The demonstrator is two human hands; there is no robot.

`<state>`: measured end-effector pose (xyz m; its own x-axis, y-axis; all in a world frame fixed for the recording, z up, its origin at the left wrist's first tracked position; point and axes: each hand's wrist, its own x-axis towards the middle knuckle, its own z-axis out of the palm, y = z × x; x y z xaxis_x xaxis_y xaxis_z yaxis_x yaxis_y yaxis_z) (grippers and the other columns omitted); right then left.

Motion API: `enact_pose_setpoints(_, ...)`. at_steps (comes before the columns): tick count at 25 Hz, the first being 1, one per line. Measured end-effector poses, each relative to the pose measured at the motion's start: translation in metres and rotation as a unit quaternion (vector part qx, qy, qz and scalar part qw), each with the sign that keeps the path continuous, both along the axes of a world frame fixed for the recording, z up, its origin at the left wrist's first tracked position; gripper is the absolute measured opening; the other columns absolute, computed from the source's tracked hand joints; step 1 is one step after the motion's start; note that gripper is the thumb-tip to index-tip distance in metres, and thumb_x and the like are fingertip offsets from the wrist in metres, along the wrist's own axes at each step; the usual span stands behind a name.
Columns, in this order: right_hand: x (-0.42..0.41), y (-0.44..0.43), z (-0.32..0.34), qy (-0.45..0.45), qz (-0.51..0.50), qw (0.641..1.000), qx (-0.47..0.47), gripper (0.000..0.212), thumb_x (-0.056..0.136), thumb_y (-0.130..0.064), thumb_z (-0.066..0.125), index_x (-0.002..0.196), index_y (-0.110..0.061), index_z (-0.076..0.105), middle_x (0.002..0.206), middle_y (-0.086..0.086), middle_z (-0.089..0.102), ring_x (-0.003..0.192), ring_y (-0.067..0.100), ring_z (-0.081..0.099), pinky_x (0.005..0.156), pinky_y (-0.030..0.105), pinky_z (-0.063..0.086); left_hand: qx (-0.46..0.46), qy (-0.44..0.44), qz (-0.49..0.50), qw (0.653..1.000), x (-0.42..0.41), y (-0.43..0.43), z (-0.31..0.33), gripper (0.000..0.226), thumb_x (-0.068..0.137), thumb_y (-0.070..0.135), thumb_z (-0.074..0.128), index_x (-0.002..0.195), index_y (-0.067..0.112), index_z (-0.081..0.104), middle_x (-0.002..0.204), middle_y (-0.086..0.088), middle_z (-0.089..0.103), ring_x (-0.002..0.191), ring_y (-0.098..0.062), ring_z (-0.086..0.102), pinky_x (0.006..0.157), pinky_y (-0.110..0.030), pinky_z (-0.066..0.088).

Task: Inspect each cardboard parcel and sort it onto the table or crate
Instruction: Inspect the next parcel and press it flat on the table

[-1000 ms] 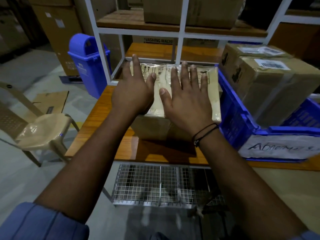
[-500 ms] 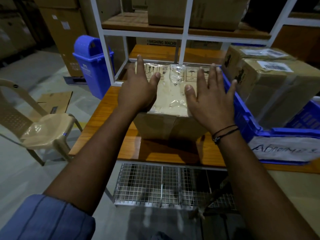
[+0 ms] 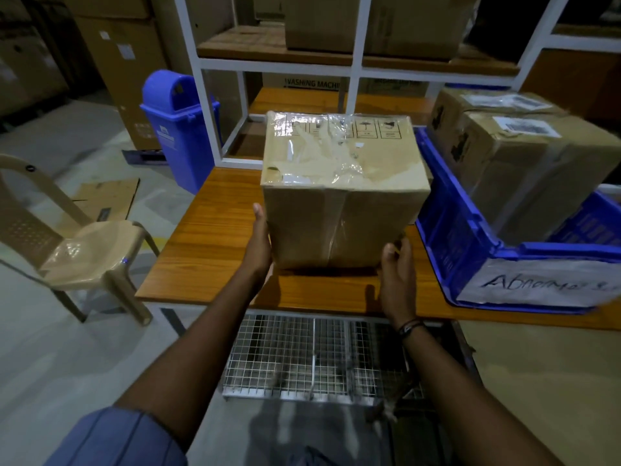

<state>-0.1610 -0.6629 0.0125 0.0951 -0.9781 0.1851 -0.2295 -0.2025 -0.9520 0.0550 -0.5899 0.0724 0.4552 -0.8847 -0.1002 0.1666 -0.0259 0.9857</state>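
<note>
A taped cardboard parcel with handling symbols on top sits on the wooden table. My left hand presses flat against its lower left side. My right hand cups its lower right front corner, fingers curled at the edge. Right of it stands a blue crate with a handwritten white label, holding two more cardboard parcels.
A white-framed shelf with large boxes rises behind the table. A blue bin stands at the back left and a beige plastic chair at the left. A wire mesh cage lies under the table's front edge.
Both hands have come off the parcel's top and dropped to its lower sides, left hand at the left face, right hand at the front right corner.
</note>
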Motion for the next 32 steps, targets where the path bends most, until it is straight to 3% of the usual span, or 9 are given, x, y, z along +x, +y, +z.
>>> enact_pose_setpoints(4, -0.008, -0.013, 0.014, 0.003, 0.042, 0.998, -0.056, 0.068, 0.104, -0.054, 0.042, 0.163, -0.023, 0.029, 0.164, -0.008, 0.034, 0.149, 0.006, 0.035, 0.118, 0.034, 0.036, 0.012, -0.08, 0.054, 0.995, 0.01, 0.001, 0.001, 0.064, 0.106, 0.064, 0.013, 0.149, 0.033, 0.05, 0.147, 0.003, 0.058, 0.134, -0.021, 0.054, 0.094, -0.031, 0.048)
enact_pose_setpoints(7, -0.006, -0.014, 0.043, -0.048, 0.088, 0.989, -0.106, 0.06, 0.107, -0.036, 0.044, 0.162, -0.019, 0.03, 0.159, -0.017, 0.038, 0.147, -0.003, 0.035, 0.115, 0.019, 0.036, -0.022, -0.123, 0.08, 0.989, 0.016, 0.004, 0.013, 0.053, 0.107, 0.06, 0.018, 0.124, 0.039, 0.064, 0.112, 0.02, 0.072, 0.108, -0.002, 0.067, 0.096, -0.037, 0.052)
enact_pose_setpoints(9, -0.004, -0.013, 0.065, -0.074, 0.111, 0.982, -0.131, 0.057, 0.108, -0.03, 0.044, 0.161, -0.015, 0.03, 0.157, -0.021, 0.038, 0.148, -0.003, 0.034, 0.115, 0.017, 0.033, -0.058, -0.124, 0.064, 0.989, 0.02, 0.006, 0.026, 0.051, 0.109, 0.058, 0.023, 0.124, 0.034, 0.065, 0.108, 0.015, 0.075, 0.104, -0.001, 0.07, 0.095, -0.037, 0.054)
enact_pose_setpoints(13, -0.014, -0.015, 0.102, -0.093, 0.153, 0.966, -0.185, 0.07, 0.107, -0.043, 0.048, 0.16, -0.005, 0.025, 0.166, 0.003, 0.032, 0.155, 0.015, 0.03, 0.122, 0.033, 0.033, -0.165, -0.087, 0.024, 0.982, 0.029, 0.014, 0.046, 0.046, 0.104, 0.055, 0.032, 0.131, 0.035, 0.065, 0.132, 0.003, 0.068, 0.128, -0.019, 0.061, 0.11, -0.047, 0.047)
enact_pose_setpoints(17, -0.022, -0.016, 0.12, -0.079, 0.141, 0.967, -0.197, 0.094, 0.097, -0.062, 0.058, 0.162, -0.004, 0.022, 0.167, 0.01, 0.03, 0.154, 0.024, 0.031, 0.123, 0.055, 0.031, -0.198, -0.162, -0.063, 0.965, 0.032, 0.024, 0.078, 0.048, 0.103, 0.044, 0.042, 0.144, 0.02, 0.053, 0.133, 0.001, 0.065, 0.123, -0.022, 0.063, 0.095, -0.037, 0.056)
enact_pose_setpoints(21, -0.024, -0.021, 0.13, -0.067, 0.081, 0.98, -0.171, 0.101, 0.079, -0.062, 0.082, 0.16, -0.028, 0.032, 0.161, 0.003, 0.043, 0.147, 0.023, 0.044, 0.116, 0.054, 0.042, -0.128, -0.255, -0.057, 0.957, 0.022, 0.026, 0.101, 0.081, 0.079, 0.058, 0.073, 0.149, 0.026, 0.046, 0.134, 0.005, 0.061, 0.116, -0.008, 0.065, 0.085, -0.024, 0.058)
enact_pose_setpoints(24, -0.023, -0.023, 0.138, -0.027, 0.069, 0.99, -0.121, 0.103, 0.069, -0.068, 0.086, 0.153, -0.035, 0.038, 0.153, -0.001, 0.051, 0.139, 0.018, 0.052, 0.112, 0.048, 0.048, -0.044, -0.273, -0.005, 0.961, 0.012, 0.02, 0.099, 0.09, 0.073, 0.061, 0.083, 0.148, 0.029, 0.046, 0.135, 0.006, 0.059, 0.118, -0.013, 0.061, 0.091, -0.033, 0.056)
enact_pose_setpoints(27, -0.018, -0.022, 0.137, 0.043, 0.049, 0.994, -0.085, 0.117, 0.061, -0.078, 0.082, 0.158, -0.038, 0.031, 0.161, -0.002, 0.04, 0.146, 0.022, 0.042, 0.116, 0.051, 0.043, 0.01, -0.287, 0.014, 0.958, 0.009, 0.014, 0.087, 0.087, 0.07, 0.065, 0.085, 0.14, 0.026, 0.053, 0.127, 0.004, 0.065, 0.114, -0.017, 0.064, 0.093, -0.042, 0.058)
enact_pose_setpoints(32, -0.011, -0.023, 0.148, 0.086, 0.05, 0.994, -0.052, 0.122, 0.067, -0.06, 0.091, 0.162, -0.034, 0.019, 0.167, 0.003, 0.029, 0.149, 0.027, 0.036, 0.116, 0.048, 0.043, 0.027, -0.285, 0.032, 0.958, 0.011, 0.011, 0.085, 0.092, 0.058, 0.077, 0.085, 0.133, 0.031, 0.058, 0.121, 0.008, 0.07, 0.11, -0.015, 0.067, 0.091, -0.045, 0.059)
